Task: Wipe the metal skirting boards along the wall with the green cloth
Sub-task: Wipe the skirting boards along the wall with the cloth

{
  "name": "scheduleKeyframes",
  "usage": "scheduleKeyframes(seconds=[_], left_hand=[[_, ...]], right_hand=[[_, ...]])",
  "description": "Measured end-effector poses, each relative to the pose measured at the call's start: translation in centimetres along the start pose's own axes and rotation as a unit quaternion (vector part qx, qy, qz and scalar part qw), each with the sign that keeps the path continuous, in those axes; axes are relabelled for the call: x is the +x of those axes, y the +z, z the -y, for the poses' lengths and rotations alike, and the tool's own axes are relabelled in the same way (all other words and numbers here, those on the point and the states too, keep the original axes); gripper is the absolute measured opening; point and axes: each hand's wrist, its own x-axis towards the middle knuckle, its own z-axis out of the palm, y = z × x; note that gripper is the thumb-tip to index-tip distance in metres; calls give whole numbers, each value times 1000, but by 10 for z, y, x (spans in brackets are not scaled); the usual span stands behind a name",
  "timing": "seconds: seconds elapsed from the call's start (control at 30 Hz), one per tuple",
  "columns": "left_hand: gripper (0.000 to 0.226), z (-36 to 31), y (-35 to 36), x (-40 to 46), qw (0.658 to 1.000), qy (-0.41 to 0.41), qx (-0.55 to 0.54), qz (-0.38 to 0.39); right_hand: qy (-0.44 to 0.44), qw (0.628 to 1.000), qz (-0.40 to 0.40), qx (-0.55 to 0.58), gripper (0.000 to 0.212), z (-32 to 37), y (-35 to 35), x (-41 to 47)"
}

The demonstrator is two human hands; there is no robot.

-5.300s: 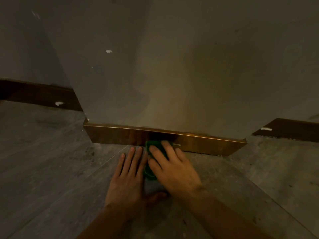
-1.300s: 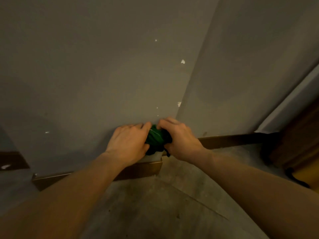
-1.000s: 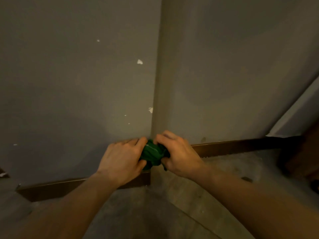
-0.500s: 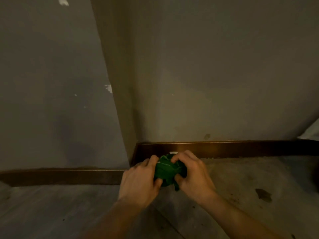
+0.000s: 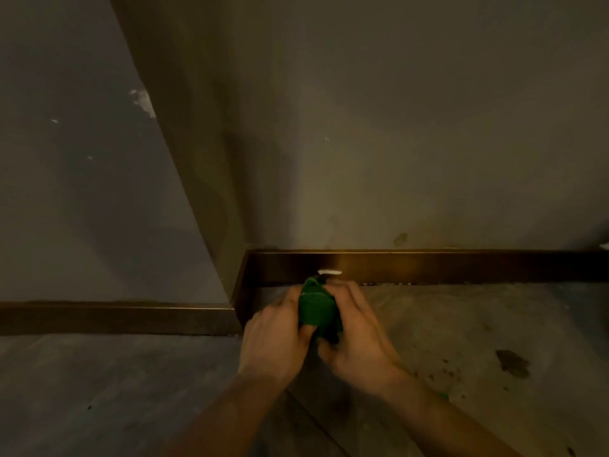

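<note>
The green cloth (image 5: 317, 308) is bunched between my two hands, low over the floor. My left hand (image 5: 275, 338) grips its left side and my right hand (image 5: 356, 341) grips its right side and underside. The cloth's top tip sits just in front of the brown metal skirting board (image 5: 445, 267) on the recessed wall, next to a white smear (image 5: 329, 272) on the board. A second stretch of skirting board (image 5: 115, 318) runs along the nearer wall at the left, and the two meet at a projecting wall corner (image 5: 239, 291).
Grey walls (image 5: 395, 127) rise above the boards, with small white flecks on the left face. The floor (image 5: 99, 390) is grey tile with a dark stain (image 5: 512, 362) and scattered specks at the right. A pale object shows at the far right edge (image 5: 604, 247).
The view has swung round the wall corner from the left face to the recessed right face. Both hands, holding the cloth together, have come down from wall height to the base of the skirting board.
</note>
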Motion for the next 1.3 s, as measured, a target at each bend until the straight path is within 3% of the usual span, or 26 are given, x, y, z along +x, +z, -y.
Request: scheduleKeyframes(seconds=[0.13,0.37,0.6,0.77,0.9,1.3], left_hand=[[49,-2,11,5,999,-12,-30,-22],[45,10,22,9,996,6,-77,-50],[114,46,43,2,998,-28,50,-13],[131,53,66,1,988,8,142,58],[125,56,80,-3,986,-5,152,64],[115,62,86,-5,987,8,151,61]], right_hand=[[13,997,-7,-70,88,-4,16,4],[-5,993,-56,-100,70,-10,26,11],[2,990,-21,-141,72,-27,24,10],[14,974,22,-225,99,-31,15,19],[-14,956,49,-287,110,-32,23,29],[-91,898,24,-430,57,-27,48,64]])
